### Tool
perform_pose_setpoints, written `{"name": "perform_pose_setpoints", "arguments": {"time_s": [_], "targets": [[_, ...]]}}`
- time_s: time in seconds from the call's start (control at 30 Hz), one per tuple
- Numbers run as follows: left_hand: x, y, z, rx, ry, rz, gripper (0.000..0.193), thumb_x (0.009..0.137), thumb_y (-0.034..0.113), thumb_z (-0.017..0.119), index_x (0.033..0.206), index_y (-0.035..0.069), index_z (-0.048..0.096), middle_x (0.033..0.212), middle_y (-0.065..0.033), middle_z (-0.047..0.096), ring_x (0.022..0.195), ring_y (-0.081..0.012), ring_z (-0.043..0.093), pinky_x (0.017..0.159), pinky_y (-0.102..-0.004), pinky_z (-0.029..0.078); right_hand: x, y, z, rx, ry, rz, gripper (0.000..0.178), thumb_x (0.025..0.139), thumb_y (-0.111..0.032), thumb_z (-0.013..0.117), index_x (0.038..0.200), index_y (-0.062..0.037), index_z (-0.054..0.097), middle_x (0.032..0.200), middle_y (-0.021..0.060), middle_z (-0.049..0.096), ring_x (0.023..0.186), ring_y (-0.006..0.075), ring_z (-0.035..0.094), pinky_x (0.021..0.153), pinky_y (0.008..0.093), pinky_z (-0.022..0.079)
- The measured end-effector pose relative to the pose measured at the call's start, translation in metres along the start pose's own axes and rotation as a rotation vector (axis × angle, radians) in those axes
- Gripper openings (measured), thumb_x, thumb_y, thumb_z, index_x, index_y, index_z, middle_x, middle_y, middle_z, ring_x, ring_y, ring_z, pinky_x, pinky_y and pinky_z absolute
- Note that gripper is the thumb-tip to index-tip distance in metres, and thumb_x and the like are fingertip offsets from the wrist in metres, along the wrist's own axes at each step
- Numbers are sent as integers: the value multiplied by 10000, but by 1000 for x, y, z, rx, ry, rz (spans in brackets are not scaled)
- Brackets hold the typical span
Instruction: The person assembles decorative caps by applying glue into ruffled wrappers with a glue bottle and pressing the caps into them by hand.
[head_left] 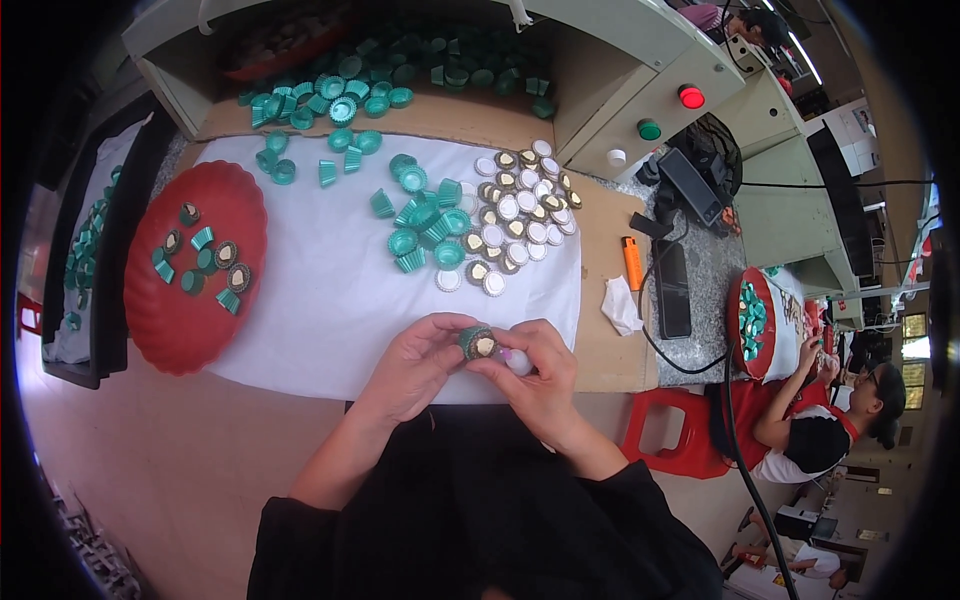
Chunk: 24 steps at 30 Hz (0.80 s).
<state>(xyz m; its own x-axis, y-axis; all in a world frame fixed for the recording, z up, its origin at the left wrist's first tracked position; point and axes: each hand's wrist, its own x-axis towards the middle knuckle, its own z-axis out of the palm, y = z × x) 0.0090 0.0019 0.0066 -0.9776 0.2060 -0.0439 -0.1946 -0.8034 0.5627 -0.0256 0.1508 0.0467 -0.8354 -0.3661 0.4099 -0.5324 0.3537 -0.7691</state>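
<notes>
Above the near edge of the white cloth (330,290), my left hand (420,362) pinches a small green pleated cup (473,338). A brown-rimmed disc with a cream centre (484,346) shows at the cup's mouth. My right hand (540,375) has its fingers closed round a small whitish, rounded thing with a purple part (518,361), mostly hidden by the fingers. Its fingertips are close against the disc. Ahead of my hands lie a heap of green pleated cups (425,222) and, to its right, many discs (510,210), some white side up, others cream side up.
A red scalloped tray (150,325) at left holds some cups and discs. More cups (340,100) fill the shelf opening at the back. On the right are an orange lighter-like object (632,263), crumpled white tissue (621,306), a black phone (674,290) and cables. A co-worker (800,425) sits at right.
</notes>
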Motion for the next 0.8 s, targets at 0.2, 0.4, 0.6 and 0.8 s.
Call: {"name": "perform_pose_setpoints", "arguments": {"time_s": [0.2,0.4,0.6,0.8], "targets": [[0,1,1,-6,4,-6,257,817,26,493,1071,13,454,1056,-119,506,982,-212,503,856,-328,412,0,0,0,16,6,-13,343,579,-86,751,883,-30,604,744,71,530,618,143,528,488,215,412],[-1,1,1,-12,8,-25,270,822,28,485,1087,-7,449,1058,-120,507,979,-204,504,850,-310,413,1,-2,1,19,2,4,343,579,-84,749,886,-31,604,743,71,529,616,143,531,492,220,422],[-2,0,2,28,66,-11,296,826,24,474,1115,-32,450,1060,-134,517,977,-202,509,838,-301,421,1,-3,1,-45,-14,-33,362,570,-52,746,899,-22,597,739,70,513,627,155,513,502,231,396],[-2,2,14,112,146,15,277,818,-7,474,1093,-33,454,1000,-111,537,931,-166,524,820,-283,428,3,7,5,-138,-17,-115,329,577,-111,739,861,-25,597,720,57,543,601,175,549,469,253,423]]}}
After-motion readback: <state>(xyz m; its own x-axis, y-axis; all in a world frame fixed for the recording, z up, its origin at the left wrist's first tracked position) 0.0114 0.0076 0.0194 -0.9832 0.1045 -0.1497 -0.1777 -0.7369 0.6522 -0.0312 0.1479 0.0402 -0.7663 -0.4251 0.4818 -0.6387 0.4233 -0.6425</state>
